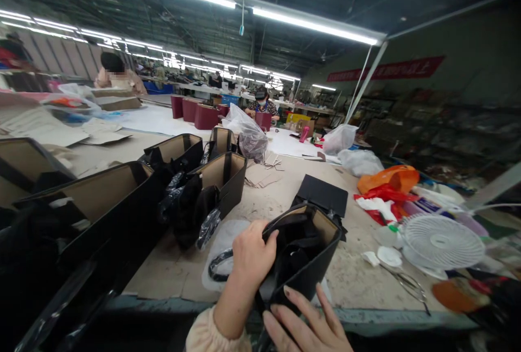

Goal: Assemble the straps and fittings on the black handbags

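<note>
Black, the open bag (311, 265) sits at lower centre near the front of the tabletop (264, 200), within easy reach; the left hand (252, 254) clamps its rim while the right hand (305, 322) lies spread against the near side, presumably steadying it.

Black bags (233, 194), six in view: five toward the left edge of the table (260, 203), one at its near edge. Maroon bags (206, 117), at least four, beyond. Toward the right edge: fan (443, 241), one; scissors (408, 284), one pair. Hands, two: left hand (252, 251), right hand (305, 322).
</note>
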Tool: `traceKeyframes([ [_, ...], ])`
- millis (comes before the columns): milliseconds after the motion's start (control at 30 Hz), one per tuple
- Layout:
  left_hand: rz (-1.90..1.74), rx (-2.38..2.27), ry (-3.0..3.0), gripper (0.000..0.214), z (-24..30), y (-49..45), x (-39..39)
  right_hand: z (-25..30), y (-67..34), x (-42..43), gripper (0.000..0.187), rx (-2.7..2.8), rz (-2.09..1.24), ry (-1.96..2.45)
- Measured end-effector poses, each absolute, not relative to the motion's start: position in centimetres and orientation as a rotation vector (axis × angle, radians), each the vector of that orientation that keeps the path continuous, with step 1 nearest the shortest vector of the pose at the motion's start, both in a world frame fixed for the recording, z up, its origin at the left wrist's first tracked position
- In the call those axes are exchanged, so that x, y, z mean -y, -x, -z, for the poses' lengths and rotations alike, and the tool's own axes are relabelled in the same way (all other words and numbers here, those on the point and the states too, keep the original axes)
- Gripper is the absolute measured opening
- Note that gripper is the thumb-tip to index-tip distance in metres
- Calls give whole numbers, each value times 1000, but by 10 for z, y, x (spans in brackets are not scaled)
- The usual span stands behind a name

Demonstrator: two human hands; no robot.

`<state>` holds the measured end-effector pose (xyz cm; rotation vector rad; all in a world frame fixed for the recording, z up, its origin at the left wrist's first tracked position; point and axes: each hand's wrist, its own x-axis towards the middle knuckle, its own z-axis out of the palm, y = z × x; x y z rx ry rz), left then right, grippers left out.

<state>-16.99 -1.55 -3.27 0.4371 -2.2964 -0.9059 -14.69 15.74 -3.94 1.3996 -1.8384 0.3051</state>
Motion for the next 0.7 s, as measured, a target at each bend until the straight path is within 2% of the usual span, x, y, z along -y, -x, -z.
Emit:
traceKeyframes([
  [167,840,2305,-465,12,32,173,8,18,158,-170,29,1892,-166,-1417],
  [333,820,2285,-483,14,34,171,7,20,151,-165,36,1927,-324,-1502],
  [433,840,2283,-525,13,34,162,10,14,161,-195,28,2084,-243,-1465],
  [567,898,2291,-463,14,32,152,1,-4,194,-268,12,2195,106,-1419],
  [700,945,2333,-299,18,32,157,-18,-13,202,-269,25,2248,10,-1104],
])
